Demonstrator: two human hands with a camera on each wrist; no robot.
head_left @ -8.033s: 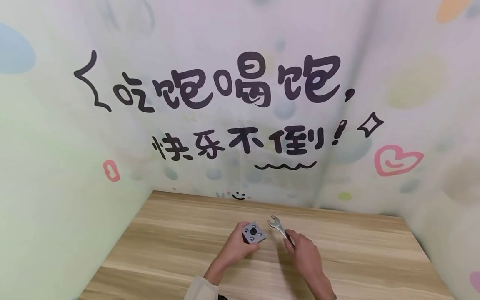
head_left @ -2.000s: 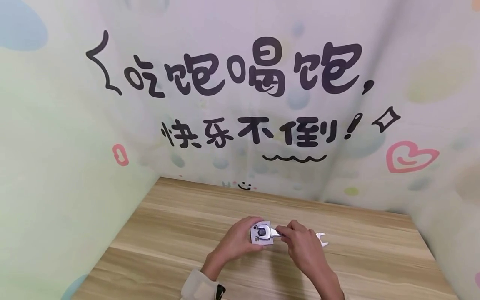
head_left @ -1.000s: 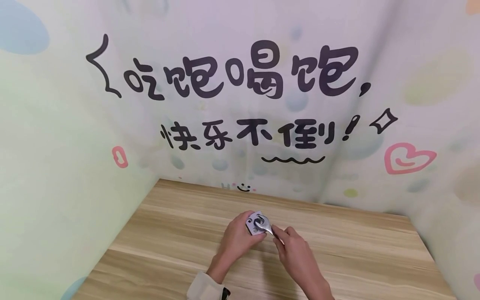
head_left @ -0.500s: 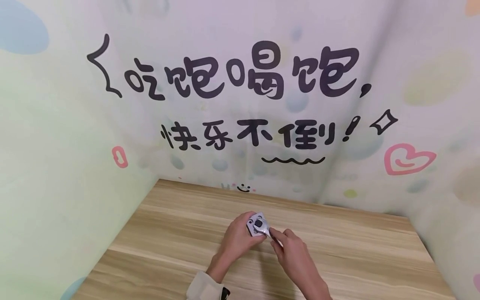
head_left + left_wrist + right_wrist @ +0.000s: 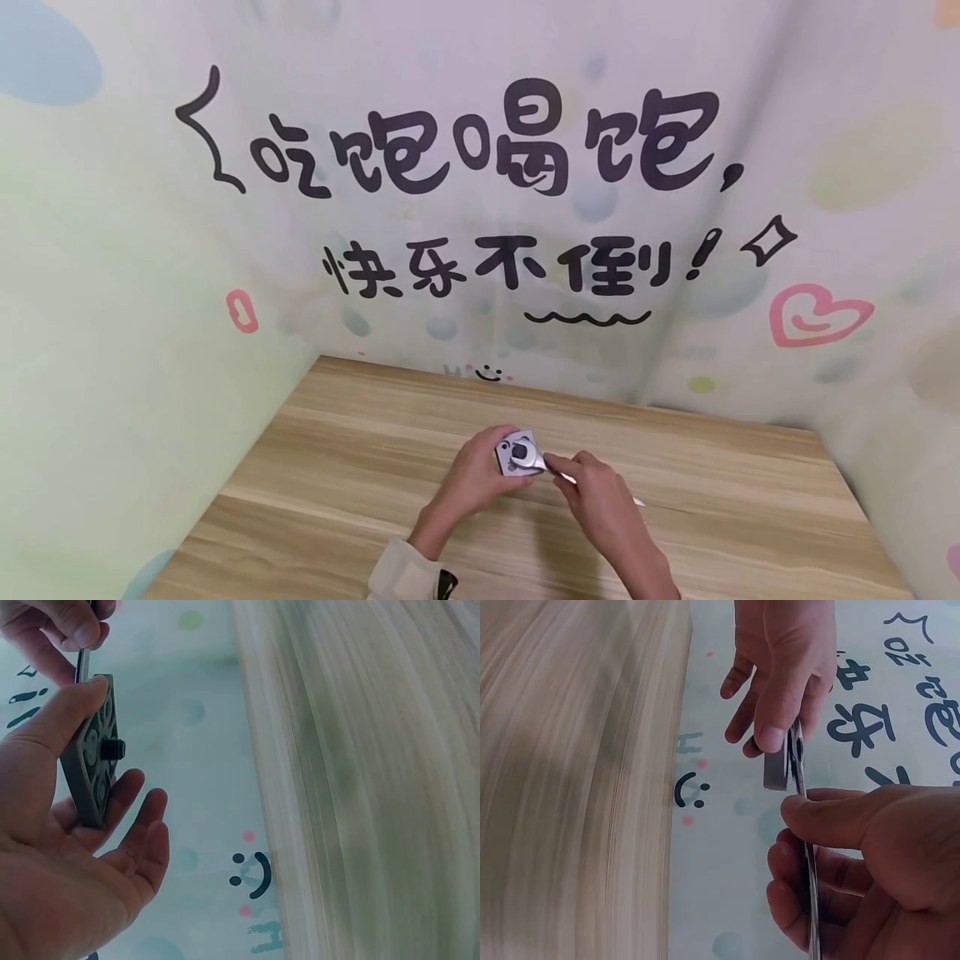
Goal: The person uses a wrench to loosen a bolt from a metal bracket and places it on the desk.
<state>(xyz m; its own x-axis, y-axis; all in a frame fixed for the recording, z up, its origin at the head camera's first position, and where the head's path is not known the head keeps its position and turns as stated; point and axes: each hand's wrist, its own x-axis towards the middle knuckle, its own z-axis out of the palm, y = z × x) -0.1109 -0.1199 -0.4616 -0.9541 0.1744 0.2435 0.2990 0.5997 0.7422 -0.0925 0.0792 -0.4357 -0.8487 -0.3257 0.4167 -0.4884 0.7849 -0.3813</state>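
My left hand [image 5: 468, 473] holds a square grey metal plate [image 5: 502, 460] by its edges, above the table. In the left wrist view the thumb presses the top of the plate [image 5: 77, 766], and a black threaded bolt end [image 5: 113, 749] sticks out of one face. On the other face, in the head view, sit the dark bolt head [image 5: 519, 452] and several round holes. My right hand [image 5: 603, 498] grips a shiny open-end wrench [image 5: 538, 462] by its handle. The wrench's end lies around the bolt head. In the right wrist view the wrench [image 5: 807, 859] runs edge-on between thumb and curled fingers.
A wood-grain table [image 5: 360, 450] spreads under both hands. Pale printed fabric walls [image 5: 450, 350] with black lettering stand behind it and at both sides. A light sleeve [image 5: 405, 569] covers the left wrist.
Eight seconds ago the wrench was apart from the plate; from two seconds ago it is on the bolt head. Its handle swung down, and over the last half second swings slightly back up rightward.
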